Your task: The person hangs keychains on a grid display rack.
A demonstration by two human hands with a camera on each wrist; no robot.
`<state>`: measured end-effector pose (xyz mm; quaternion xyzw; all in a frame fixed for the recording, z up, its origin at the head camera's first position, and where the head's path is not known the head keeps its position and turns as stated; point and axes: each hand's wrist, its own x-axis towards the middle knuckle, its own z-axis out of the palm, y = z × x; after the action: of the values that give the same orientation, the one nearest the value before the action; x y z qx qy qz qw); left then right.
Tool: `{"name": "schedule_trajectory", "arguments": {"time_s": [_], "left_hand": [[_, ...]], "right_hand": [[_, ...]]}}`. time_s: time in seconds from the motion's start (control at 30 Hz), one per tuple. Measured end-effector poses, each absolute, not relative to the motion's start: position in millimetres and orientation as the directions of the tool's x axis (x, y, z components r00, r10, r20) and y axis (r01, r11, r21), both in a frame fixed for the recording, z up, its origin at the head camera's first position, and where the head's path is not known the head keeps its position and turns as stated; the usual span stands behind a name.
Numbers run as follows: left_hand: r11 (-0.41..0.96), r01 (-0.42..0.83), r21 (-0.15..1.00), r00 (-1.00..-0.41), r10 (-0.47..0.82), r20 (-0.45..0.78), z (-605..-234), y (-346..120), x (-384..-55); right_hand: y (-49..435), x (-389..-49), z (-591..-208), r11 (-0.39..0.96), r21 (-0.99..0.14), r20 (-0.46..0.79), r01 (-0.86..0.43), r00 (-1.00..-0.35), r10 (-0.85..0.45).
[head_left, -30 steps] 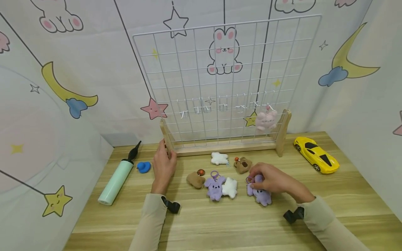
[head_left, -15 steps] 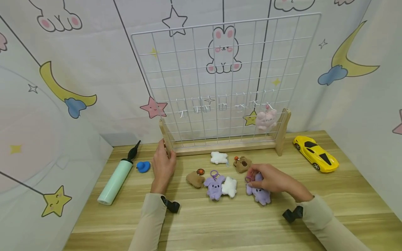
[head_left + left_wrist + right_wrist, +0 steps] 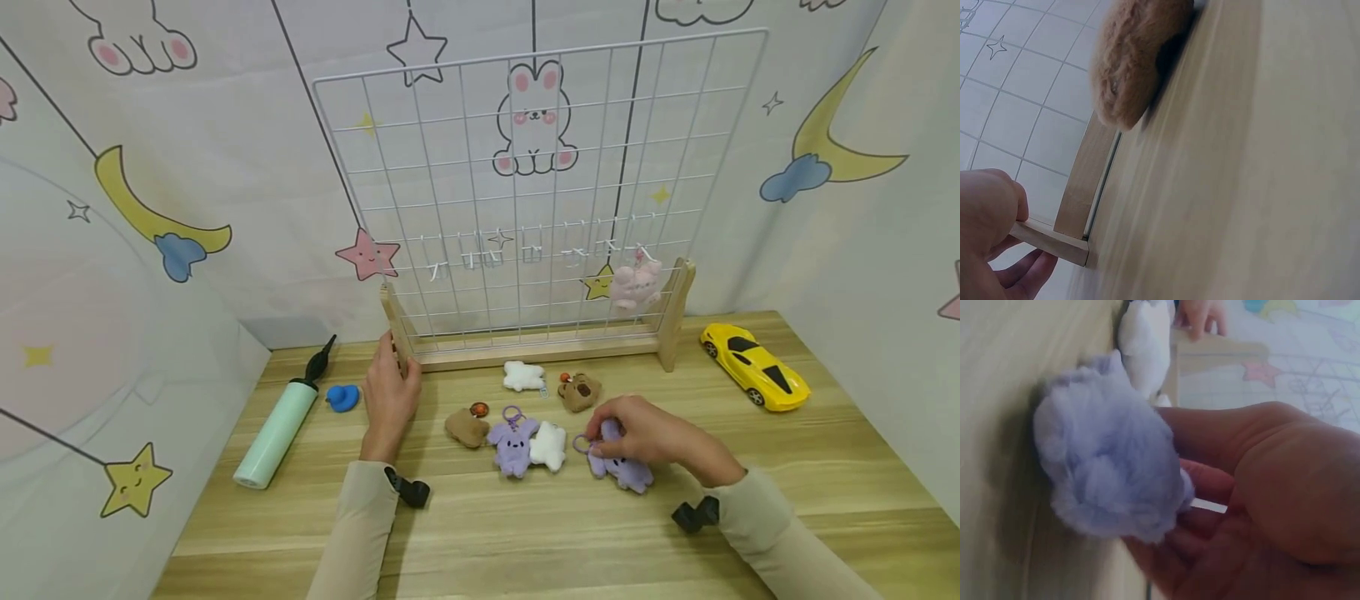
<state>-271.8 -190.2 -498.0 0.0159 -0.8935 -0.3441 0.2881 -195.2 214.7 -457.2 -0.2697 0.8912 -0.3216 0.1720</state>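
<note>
My left hand (image 3: 390, 396) grips the left upright (image 3: 1054, 240) of a wooden stand, thumb on one side and fingers on the other. That stand (image 3: 540, 354) bears a white wire grid. My right hand (image 3: 648, 429) holds a purple plush keychain (image 3: 622, 471) at its upper part, between thumb and fingers, low over the table. Its purple ring (image 3: 581, 443) sticks out to the left of the fingertips. In the right wrist view the purple plush (image 3: 1107, 456) is blurred, and the hand covers part of it.
Nearby lie another purple plush (image 3: 513, 450), two white plushes (image 3: 548, 447), and two brown plushes (image 3: 467, 428). A pink plush (image 3: 636, 286) hangs from the grid beside several white hooks (image 3: 532, 252). A yellow car (image 3: 753, 367), green pump (image 3: 277, 433) and blue duck (image 3: 343, 398) stand outward.
The purple keychain has turned slightly in my right hand, and its ring now shows clear of the fingertips. My left hand has stayed on the stand.
</note>
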Motion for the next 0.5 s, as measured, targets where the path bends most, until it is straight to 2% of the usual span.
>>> {"name": "schedule_trajectory", "arguments": {"time_s": [0.2,0.3,0.5], "left_hand": [[0.760,0.196,0.619,-0.814,-0.225,0.535,-523,-202,-290],[0.757,0.196,0.623,-0.816,-0.226,0.532,-533,-206,-297],[0.733,0.197,0.651,-0.826,-0.233,0.513,-526,-203,-291]], "right_hand": [[208,-189,-453,0.757,-0.573,-0.182,-0.316,-0.851,-0.493],[205,-188,-454,0.753,-0.578,-0.177,-0.315,-0.852,-0.493],[197,-187,-462,0.709,-0.609,-0.110,-0.354,-0.848,-0.518]]}}
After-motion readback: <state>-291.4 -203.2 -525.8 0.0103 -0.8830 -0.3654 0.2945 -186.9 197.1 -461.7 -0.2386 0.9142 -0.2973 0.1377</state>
